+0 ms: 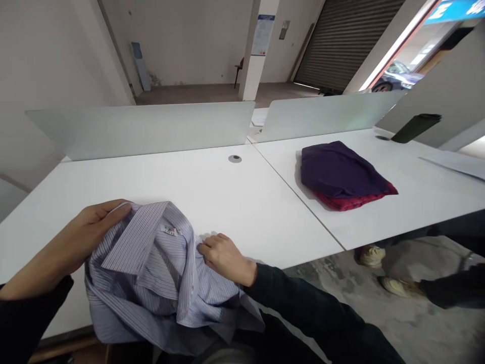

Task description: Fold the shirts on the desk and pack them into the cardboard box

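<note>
A blue-and-white striped collared shirt [159,268] hangs bunched over the front edge of the white desk [159,174]. Its collar stands up, and a small white label shows inside the neck. My left hand [96,225] pinches the shirt near the collar's left side, thumb on top. On the other side, my right hand [225,258] has its fingers curled around the fabric by the shoulder. The lower part of the shirt drops toward my lap, where its end is partly hidden.
Folded purple and red cloth items [341,172] lie stacked on the right-hand desk. Frosted dividers [159,129] run along the back edge. A dark green item [415,129] and papers [454,163] are farther right. Another person's shoes [401,287] show below the desk at right.
</note>
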A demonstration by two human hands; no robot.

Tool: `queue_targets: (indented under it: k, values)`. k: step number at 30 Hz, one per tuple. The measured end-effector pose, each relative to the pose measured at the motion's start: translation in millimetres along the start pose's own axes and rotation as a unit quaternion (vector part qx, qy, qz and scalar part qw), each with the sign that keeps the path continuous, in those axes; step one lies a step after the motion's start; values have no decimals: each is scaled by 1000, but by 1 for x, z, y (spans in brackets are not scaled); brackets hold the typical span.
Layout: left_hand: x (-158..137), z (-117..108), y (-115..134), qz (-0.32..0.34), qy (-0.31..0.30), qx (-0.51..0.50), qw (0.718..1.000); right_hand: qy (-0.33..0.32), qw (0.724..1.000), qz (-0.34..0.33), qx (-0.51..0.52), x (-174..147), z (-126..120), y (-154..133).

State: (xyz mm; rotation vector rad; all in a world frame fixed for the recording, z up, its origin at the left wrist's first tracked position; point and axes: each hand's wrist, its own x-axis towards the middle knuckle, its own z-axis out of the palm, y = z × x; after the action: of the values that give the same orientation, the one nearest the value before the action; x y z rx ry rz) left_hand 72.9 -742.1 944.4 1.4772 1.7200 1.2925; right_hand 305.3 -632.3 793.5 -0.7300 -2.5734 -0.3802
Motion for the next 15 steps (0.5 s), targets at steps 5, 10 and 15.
queue_targets:
  k: [5, 10, 15]
  values:
    - [-8, -8, -2, 38, 7, 59, 997, 78, 987, 4, 143, -30, -28, 29]
    - [-27, -17, 0, 129, 11, 167, 977, 172, 957, 22, 233, -77, -91, 45]
    - [-57, -18, 20, 227, 94, 228, 942, 219, 957, 32, 189, -115, -158, 45]
